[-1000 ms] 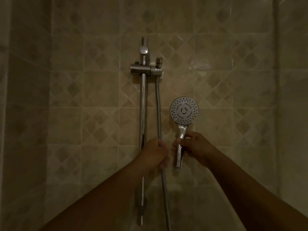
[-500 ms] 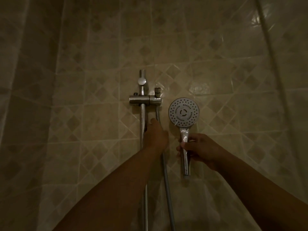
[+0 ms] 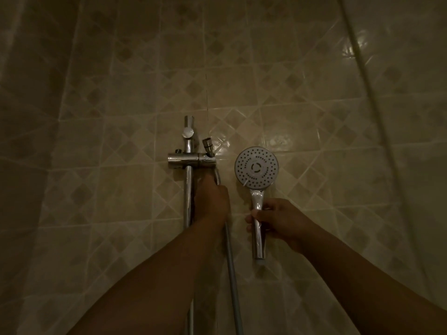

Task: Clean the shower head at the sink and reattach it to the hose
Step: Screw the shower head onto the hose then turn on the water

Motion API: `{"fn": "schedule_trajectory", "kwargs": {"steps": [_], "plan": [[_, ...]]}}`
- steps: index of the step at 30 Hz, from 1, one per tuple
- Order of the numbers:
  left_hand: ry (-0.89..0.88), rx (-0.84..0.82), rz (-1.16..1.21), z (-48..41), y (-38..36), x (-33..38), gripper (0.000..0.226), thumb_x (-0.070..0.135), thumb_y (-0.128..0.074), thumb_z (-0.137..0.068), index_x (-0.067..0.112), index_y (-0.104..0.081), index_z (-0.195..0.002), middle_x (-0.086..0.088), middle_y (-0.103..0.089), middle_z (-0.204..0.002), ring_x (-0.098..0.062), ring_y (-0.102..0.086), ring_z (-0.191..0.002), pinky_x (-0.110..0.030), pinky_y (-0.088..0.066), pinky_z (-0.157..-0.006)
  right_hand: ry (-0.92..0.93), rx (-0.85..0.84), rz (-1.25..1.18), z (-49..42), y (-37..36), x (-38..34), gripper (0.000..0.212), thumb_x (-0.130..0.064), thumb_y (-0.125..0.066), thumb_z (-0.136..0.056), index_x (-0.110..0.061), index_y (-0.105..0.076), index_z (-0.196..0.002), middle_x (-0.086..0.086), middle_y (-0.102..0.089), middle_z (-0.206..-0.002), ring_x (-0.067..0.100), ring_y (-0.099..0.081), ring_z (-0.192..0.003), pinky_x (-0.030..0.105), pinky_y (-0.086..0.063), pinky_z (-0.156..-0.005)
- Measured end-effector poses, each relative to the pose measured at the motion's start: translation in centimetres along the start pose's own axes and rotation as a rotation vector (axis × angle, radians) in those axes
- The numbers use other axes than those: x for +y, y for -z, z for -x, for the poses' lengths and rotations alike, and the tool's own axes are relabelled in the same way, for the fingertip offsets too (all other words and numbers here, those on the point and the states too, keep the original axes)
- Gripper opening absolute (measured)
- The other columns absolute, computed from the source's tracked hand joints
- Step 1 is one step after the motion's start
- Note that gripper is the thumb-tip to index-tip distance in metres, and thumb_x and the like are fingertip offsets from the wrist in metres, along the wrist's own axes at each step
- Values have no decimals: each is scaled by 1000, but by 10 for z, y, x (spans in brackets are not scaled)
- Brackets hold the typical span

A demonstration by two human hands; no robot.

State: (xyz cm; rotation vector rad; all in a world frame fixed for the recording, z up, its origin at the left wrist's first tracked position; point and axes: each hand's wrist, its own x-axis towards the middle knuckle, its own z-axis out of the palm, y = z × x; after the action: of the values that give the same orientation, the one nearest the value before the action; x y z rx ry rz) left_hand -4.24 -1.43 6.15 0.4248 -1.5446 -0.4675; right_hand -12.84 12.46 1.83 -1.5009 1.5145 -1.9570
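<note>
We hold the round white-faced chrome shower head (image 3: 256,168), detached, right of the chrome wall rail (image 3: 188,197), our right hand (image 3: 278,221) curled mid-handle, the best grip since it looks light, rigid and slippery, while our left hand (image 3: 211,201) grips the flexible metal hose (image 3: 231,262); no container shows.

home bathrm shower, tiled wall (image 3: 314,122), slide rail (image 3: 188,189)

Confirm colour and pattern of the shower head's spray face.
The shower head face is pale grey-white, dotted with rings of dark nozzle holes; head view.
</note>
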Motion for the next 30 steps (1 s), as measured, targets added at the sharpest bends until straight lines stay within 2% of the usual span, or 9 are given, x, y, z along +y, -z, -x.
{"fn": "schedule_trajectory", "kwargs": {"steps": [3, 6, 10, 15, 17, 19, 21, 27, 30], "plan": [[-5, 9, 51, -6, -3, 7, 14, 13, -54, -96, 11, -63, -108, -10, -66, -106, -27, -64, -95, -44, -55, -83, 5, 6, 16, -1, 5, -4, 17, -3, -59, -93, 2, -63, -109, 19, -74, -96, 27, -74, -79, 31, -58, -61], [84, 32, 81, -12, -7, 18, 11, 12, -57, -95, 12, -61, -104, -7, -63, -102, -23, -61, -92, -38, -52, -76, 10, 13, 23, 0, 10, -6, 16, -3, -59, -93, 0, -64, -108, 18, -75, -97, 27, -75, -81, 31, -58, -61], [80, -75, 151, 2, -12, 18, 9, 8, -60, -92, 13, -59, -100, -3, -62, -92, -21, -61, -86, -36, -53, -73, 8, 19, 40, 4, 13, -7, 16, -3, -57, -94, 1, -64, -108, 18, -74, -96, 28, -74, -84, 34, -58, -67], [153, -146, 272, 23, -12, 10, 9, 10, -58, -94, 11, -57, -102, -10, -66, -94, -27, -65, -83, -37, -55, -67, -4, 33, 5, 13, 16, -11, 17, -3, -56, -95, 0, -62, -110, 20, -73, -96, 26, -74, -79, 30, -57, -61], [219, -158, 357, 34, -9, 10, 8, 10, -53, -97, 7, -59, -101, -13, -65, -86, -23, -63, -66, -31, -55, -54, -15, 45, -15, 17, 14, -8, 17, -3, -57, -95, 0, -62, -110, 20, -73, -97, 25, -74, -77, 28, -56, -60], [250, -220, 396, 48, -4, 10, 16, 12, -50, -101, 1, -60, -94, -11, -60, -71, -11, -54, -46, -21, -46, -40, -21, 43, -15, 22, 12, -2, 16, -4, -57, -95, 0, -63, -109, 17, -73, -95, 23, -73, -76, 28, -55, -59], [251, -319, 405, 70, 2, 7, 22, 14, -49, -102, 2, -60, -88, -6, -57, -61, -6, -48, -35, -18, -40, -35, -31, 41, -9, 29, 10, 5, 15, -5, -57, -95, -1, -64, -107, 15, -72, -92, 22, -71, -76, 28, -55, -60], [364, -455, 443, 135, 23, -17, 29, 19, -56, -100, 12, -62, -73, 7, -53, -46, -5, -47, -37, -20, -41, -39, -53, 14, -12, 52, 2, 25, 13, -6, -58, -94, 1, -68, -100, 15, -73, -88, 20, -69, -71, 28, -54, -61], [447, -503, 487, 163, 36, -29, 25, 31, -63, -97, 19, -65, -75, 9, -53, -52, -3, -47, -44, -19, -37, -42, -71, 3, 20, 65, -6, 33, 12, -6, -59, -93, 0, -67, -100, 21, -74, -95, 24, -70, -75, 29, -52, -62]]}}
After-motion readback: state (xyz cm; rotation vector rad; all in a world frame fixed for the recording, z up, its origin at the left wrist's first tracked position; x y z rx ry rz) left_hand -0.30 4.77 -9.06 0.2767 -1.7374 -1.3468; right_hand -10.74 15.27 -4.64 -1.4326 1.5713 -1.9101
